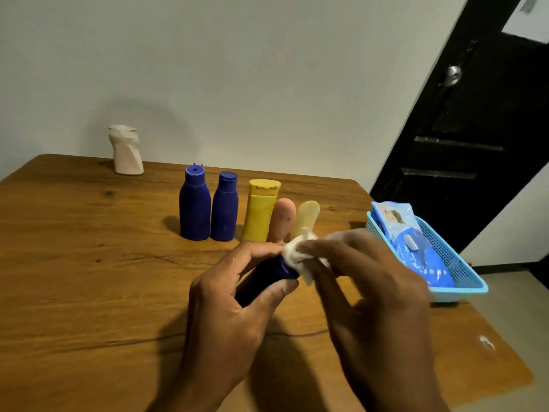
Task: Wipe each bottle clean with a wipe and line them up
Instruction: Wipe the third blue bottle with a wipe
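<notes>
The left hand [237, 292] grips a dark blue bottle [261, 281] while the right hand [371, 281] pinches the wipe [297, 257] on its cap (wiping step). Next, stand it beside the row [225, 209].

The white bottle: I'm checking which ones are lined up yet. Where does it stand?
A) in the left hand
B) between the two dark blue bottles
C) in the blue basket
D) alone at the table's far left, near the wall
D: the white bottle stands by itself at the far left of the table near the wall, well apart from the row that starts with the dark blue bottles.
</notes>
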